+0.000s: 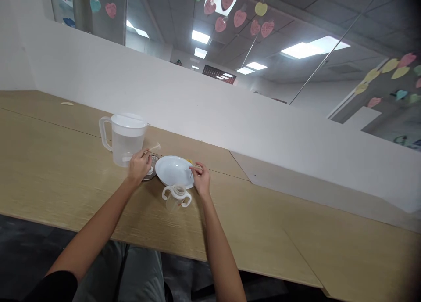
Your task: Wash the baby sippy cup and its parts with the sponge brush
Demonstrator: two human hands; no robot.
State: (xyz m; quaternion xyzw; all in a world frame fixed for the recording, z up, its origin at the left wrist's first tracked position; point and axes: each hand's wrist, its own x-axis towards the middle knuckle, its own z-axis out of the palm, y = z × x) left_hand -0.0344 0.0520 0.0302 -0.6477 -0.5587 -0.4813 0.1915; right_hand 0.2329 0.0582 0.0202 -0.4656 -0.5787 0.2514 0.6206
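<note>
My left hand (pixel 140 165) is closed on a small clear tube-like piece (pixel 155 147) with a flared end, held just in front of the pitcher. Below that hand, partly hidden, lies a round, shiny dish or lid (pixel 151 171) with something white in it. My right hand (pixel 201 179) pinches its fingers at the right rim of a white oval bowl (pixel 174 170); a thin sliver shows at the fingertips, too small to name. Nearer to me stands a clear baby bottle (pixel 176 199) with two white handles and an open top.
A translucent pitcher (pixel 129 137) with a handle and lid stands at the back left. Something small and yellow (pixel 190 161) shows behind the bowl. A pale flat piece (pixel 67 103) lies at the far left of the wooden table (pixel 72 161). A white wall (pixel 197 104) runs behind.
</note>
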